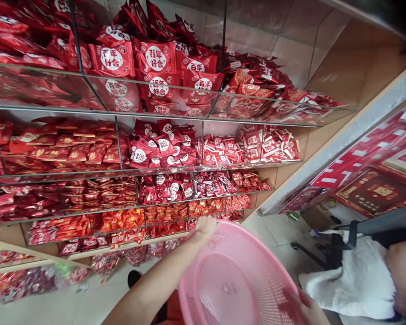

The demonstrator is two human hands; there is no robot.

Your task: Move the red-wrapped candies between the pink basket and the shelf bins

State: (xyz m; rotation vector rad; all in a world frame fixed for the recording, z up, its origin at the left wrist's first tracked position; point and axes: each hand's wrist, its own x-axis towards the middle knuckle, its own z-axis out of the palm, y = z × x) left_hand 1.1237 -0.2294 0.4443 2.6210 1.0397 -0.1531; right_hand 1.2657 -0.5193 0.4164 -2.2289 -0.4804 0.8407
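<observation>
A pink plastic basket (228,262) with mesh sides is held tilted in front of me, its inside facing me. My left hand (205,228) is closed over its far rim. On the near right side my right hand (302,307) grips the rim, blurred and partly cut off by the frame's lower edge. A small greyish mark shows at the middle of the basket's bottom; I cannot tell what it is. Just beyond my left hand are the lower shelves, filled with small red and orange packets (208,205).
Glass-fronted shelves hold large red packets (155,58), dark red packets (164,144) and red-and-white packets (223,149) in divided bins. Bagged goods (30,284) lie low at left. A person in white clothing (355,280) sits at right, near a framed red sign (379,192).
</observation>
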